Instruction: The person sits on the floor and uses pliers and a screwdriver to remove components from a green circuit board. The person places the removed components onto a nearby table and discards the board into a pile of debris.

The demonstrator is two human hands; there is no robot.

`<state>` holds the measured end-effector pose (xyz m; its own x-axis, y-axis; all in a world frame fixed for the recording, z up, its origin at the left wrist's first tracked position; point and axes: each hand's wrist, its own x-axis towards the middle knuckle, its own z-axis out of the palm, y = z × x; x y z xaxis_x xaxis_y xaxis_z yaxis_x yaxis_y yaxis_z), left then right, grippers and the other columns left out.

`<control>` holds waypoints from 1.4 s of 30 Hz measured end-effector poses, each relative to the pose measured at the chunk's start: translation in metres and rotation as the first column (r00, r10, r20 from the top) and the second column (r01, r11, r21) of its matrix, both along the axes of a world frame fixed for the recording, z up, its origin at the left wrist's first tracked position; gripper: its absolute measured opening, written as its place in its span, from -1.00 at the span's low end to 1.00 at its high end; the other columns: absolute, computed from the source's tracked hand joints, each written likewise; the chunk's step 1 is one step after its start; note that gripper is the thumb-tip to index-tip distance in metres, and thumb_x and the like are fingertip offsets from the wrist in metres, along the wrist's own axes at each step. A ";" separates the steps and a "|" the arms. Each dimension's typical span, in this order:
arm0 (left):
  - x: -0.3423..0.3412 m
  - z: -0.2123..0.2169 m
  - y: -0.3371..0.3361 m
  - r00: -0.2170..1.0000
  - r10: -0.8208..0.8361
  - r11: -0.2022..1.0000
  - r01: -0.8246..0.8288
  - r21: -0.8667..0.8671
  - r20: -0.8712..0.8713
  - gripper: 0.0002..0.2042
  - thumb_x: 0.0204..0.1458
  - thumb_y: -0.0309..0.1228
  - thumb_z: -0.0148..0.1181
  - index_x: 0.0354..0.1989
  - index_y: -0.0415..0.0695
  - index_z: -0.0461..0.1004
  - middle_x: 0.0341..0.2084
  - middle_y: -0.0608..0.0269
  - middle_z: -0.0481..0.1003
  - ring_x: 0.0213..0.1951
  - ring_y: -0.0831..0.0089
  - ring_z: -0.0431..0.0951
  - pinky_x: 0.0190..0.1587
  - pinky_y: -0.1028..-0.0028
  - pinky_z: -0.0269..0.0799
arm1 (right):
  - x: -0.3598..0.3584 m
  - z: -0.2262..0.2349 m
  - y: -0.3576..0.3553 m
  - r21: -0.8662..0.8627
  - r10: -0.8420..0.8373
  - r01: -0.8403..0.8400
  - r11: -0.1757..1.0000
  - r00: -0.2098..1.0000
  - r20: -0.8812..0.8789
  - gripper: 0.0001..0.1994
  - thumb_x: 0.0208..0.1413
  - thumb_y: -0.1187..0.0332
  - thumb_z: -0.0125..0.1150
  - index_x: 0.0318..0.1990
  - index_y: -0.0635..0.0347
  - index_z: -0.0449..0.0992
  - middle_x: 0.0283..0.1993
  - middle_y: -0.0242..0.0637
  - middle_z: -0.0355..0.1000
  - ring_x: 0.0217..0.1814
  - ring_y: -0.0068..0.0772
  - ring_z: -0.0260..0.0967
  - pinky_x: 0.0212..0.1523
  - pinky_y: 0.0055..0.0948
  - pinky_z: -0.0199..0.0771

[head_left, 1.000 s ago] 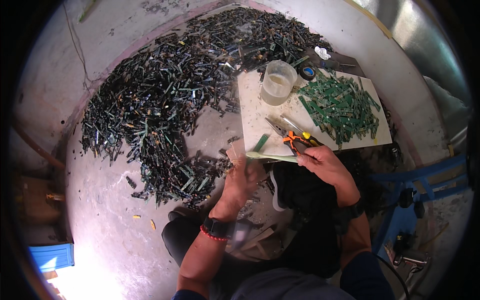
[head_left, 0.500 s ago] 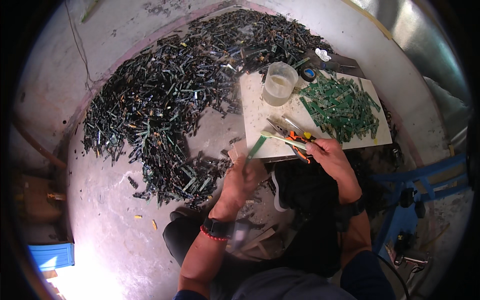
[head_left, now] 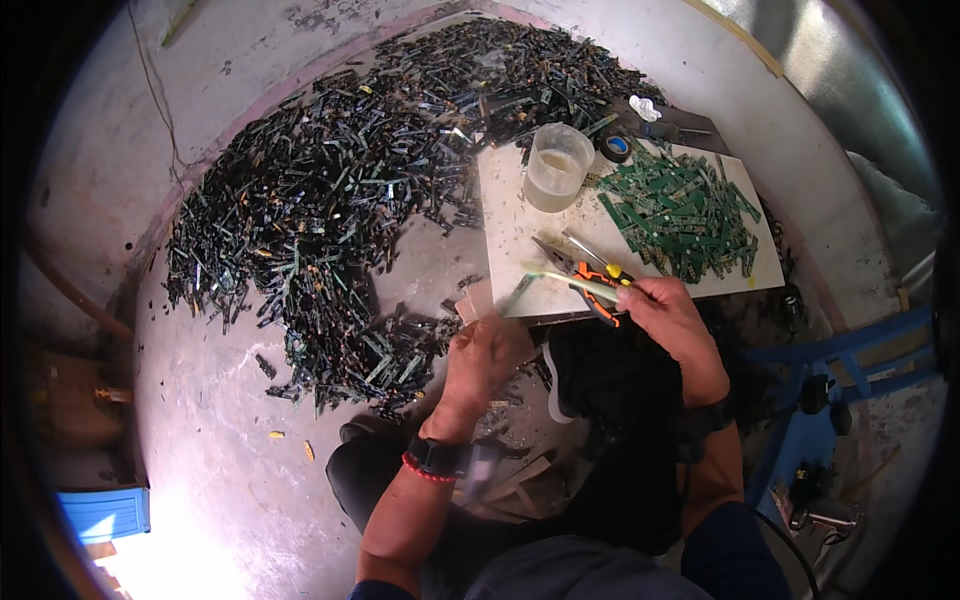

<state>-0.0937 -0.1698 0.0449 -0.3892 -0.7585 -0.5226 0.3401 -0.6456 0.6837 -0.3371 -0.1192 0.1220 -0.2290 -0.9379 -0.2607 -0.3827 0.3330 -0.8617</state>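
My left hand (head_left: 470,362) is closed on the lower end of a thin circuit board strip (head_left: 517,295), which slants up over the near left corner of the white board (head_left: 507,222). In my right hand (head_left: 668,316) is a pale yellow-green toothbrush (head_left: 590,286), gripped by its handle. Its head, a little blurred, lies against or just over the strip's upper end; contact is hard to make out. Under the brush, pliers (head_left: 586,270) with orange and black handles rest on the board. Beside them is a screwdriver (head_left: 613,270) with a yellow and black handle.
A translucent cup (head_left: 558,168) of liquid and a roll of dark tape (head_left: 616,149) stand on the board. Green strips (head_left: 680,215) are heaped at its right. A large pile of dark strips (head_left: 310,210) covers the floor. A blue frame (head_left: 850,360) stands at right.
The strip in my left hand has turned, its broad green face now looking narrower and darker. The toothbrush has shifted slightly, staying by the strip's upper end.
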 end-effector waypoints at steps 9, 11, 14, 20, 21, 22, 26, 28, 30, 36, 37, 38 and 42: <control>-0.006 -0.011 0.002 0.970 0.070 0.948 0.007 -0.317 0.231 -0.58 0.14 -0.01 -0.04 -0.63 -0.05 0.24 -0.75 0.46 0.20 -0.76 0.71 0.08 -0.73 0.65 -0.07 | 0.008 -0.005 -0.002 -0.113 0.124 -0.147 0.983 0.975 -0.185 -0.67 0.11 0.27 0.14 -0.56 0.37 0.38 -0.69 -0.46 0.05 -0.60 -0.68 -0.07 -0.60 -0.54 0.00; -0.006 -0.017 0.001 0.956 0.091 0.931 0.019 -0.365 0.280 -0.57 0.15 0.00 -0.04 -0.64 -0.05 0.24 -0.75 0.46 0.20 -0.75 0.71 0.08 -0.72 0.65 -0.06 | 0.012 -0.005 -0.002 -0.066 0.143 -0.153 0.986 0.980 -0.135 -0.67 0.11 0.27 0.14 -0.56 0.37 0.38 -0.69 -0.45 0.05 -0.60 -0.68 -0.07 -0.61 -0.54 0.00; -0.006 -0.014 0.001 0.958 0.075 0.941 0.023 -0.337 0.276 -0.56 0.15 0.00 -0.06 -0.64 -0.06 0.24 -0.75 0.46 0.20 -0.75 0.70 0.10 -0.72 0.65 -0.04 | 0.013 0.003 -0.004 -0.144 0.026 -0.051 0.988 0.985 -0.168 -0.66 0.11 0.25 0.14 -0.54 0.38 0.38 -0.69 -0.46 0.05 -0.60 -0.66 -0.08 -0.61 -0.51 0.01; -0.003 -0.026 0.001 0.947 0.071 0.935 0.047 -0.352 0.314 -0.57 0.16 -0.01 -0.07 -0.63 -0.06 0.24 -0.74 0.46 0.19 -0.74 0.70 0.09 -0.71 0.65 -0.04 | 0.013 -0.012 -0.006 -0.183 -0.010 -0.054 0.982 0.944 -0.331 -0.69 0.12 0.29 0.13 -0.52 0.38 0.35 -0.69 -0.37 0.00 -0.60 -0.58 -0.08 -0.60 -0.48 0.03; -0.003 -0.025 0.001 0.951 0.066 0.936 0.047 -0.350 0.303 -0.57 0.16 -0.01 -0.07 -0.63 -0.05 0.24 -0.74 0.46 0.19 -0.74 0.70 0.09 -0.71 0.65 -0.05 | 0.013 -0.008 -0.007 -0.256 -0.043 -0.037 0.966 0.953 -0.299 -0.70 0.12 0.29 0.12 -0.51 0.38 0.36 -0.69 -0.38 0.02 -0.60 -0.59 -0.07 -0.59 -0.48 0.03; -0.002 -0.023 0.002 0.954 0.061 0.937 0.046 -0.347 0.293 -0.57 0.16 -0.01 -0.07 -0.63 -0.05 0.24 -0.74 0.46 0.19 -0.74 0.70 0.08 -0.71 0.65 -0.05 | 0.014 -0.003 -0.008 -0.327 -0.074 -0.017 0.945 0.961 -0.266 -0.71 0.13 0.29 0.11 -0.50 0.37 0.36 -0.69 -0.39 0.04 -0.60 -0.60 -0.07 -0.59 -0.48 0.04; 0.001 -0.001 0.005 0.976 -0.044 0.967 0.096 -0.237 0.214 -0.58 0.17 -0.03 -0.08 -0.63 -0.03 0.23 -0.75 0.46 0.17 -0.75 0.69 0.05 -0.71 0.65 -0.10 | 0.035 0.009 -0.011 -0.286 -0.048 0.019 0.958 0.994 -0.095 -0.79 0.16 0.31 0.07 -0.31 0.32 0.38 -0.57 -0.42 0.16 -0.52 -0.63 0.01 -0.52 -0.54 0.12; 0.006 0.008 0.009 0.987 -0.091 0.970 0.117 -0.213 0.129 -0.59 0.18 -0.05 -0.08 -0.64 -0.03 0.22 -0.75 0.47 0.17 -0.75 0.69 0.04 -0.71 0.64 -0.11 | 0.041 0.005 -0.016 -0.247 -0.067 0.023 0.969 0.983 -0.172 -0.79 0.12 0.28 0.10 -0.27 0.27 0.37 -0.57 -0.32 0.24 -0.54 -0.51 0.12 -0.48 -0.49 0.21; 0.009 0.016 0.012 0.990 -0.126 0.969 0.137 -0.208 0.062 -0.60 0.18 -0.07 -0.08 -0.65 -0.03 0.22 -0.75 0.47 0.17 -0.74 0.69 0.04 -0.70 0.64 -0.11 | 0.045 0.002 -0.022 -0.240 -0.015 -0.062 0.969 0.951 -0.309 -0.80 0.09 0.28 0.11 -0.30 0.23 0.37 -0.58 -0.24 0.25 -0.57 -0.41 0.16 -0.49 -0.43 0.23; 0.025 0.023 0.019 0.967 -0.232 0.932 0.252 -0.260 0.104 -0.60 0.18 -0.12 -0.07 -0.67 -0.03 0.21 -0.78 0.47 0.16 -0.74 0.69 0.05 -0.69 0.63 -0.09 | 0.059 -0.010 -0.032 -0.239 0.253 -0.310 0.920 0.937 -0.241 -0.82 0.05 0.31 0.15 -0.30 0.25 0.41 -0.59 -0.22 0.26 -0.57 -0.37 0.23 -0.49 -0.43 0.25; 0.027 0.019 0.020 0.963 -0.243 0.924 0.266 -0.274 0.114 -0.60 0.18 -0.12 -0.07 -0.67 -0.03 0.21 -0.79 0.47 0.15 -0.74 0.69 0.05 -0.69 0.63 -0.09 | 0.061 -0.009 -0.033 -0.210 0.309 -0.347 0.914 0.931 -0.194 -0.82 0.04 0.33 0.16 -0.29 0.26 0.43 -0.59 -0.24 0.27 -0.56 -0.41 0.23 -0.49 -0.44 0.25; 0.028 0.018 0.020 0.960 -0.254 0.917 0.279 -0.287 0.121 -0.60 0.18 -0.12 -0.07 -0.67 -0.03 0.21 -0.79 0.47 0.15 -0.74 0.68 0.05 -0.69 0.63 -0.09 | 0.061 -0.012 -0.032 -0.217 0.345 -0.371 0.903 0.927 -0.150 -0.82 0.03 0.34 0.17 -0.29 0.28 0.43 -0.58 -0.27 0.28 -0.56 -0.46 0.23 -0.49 -0.47 0.25; 0.031 0.030 0.020 0.977 -0.193 0.961 0.208 -0.184 0.095 -0.58 0.18 -0.08 -0.08 -0.67 -0.04 0.20 -0.78 0.45 0.16 -0.75 0.66 0.06 -0.71 0.61 -0.08 | 0.062 -0.009 -0.025 -0.058 0.405 -0.403 0.914 0.891 0.206 -0.81 0.02 0.39 0.21 -0.28 0.34 0.44 -0.52 -0.43 0.33 -0.55 -0.69 0.21 -0.54 -0.60 0.23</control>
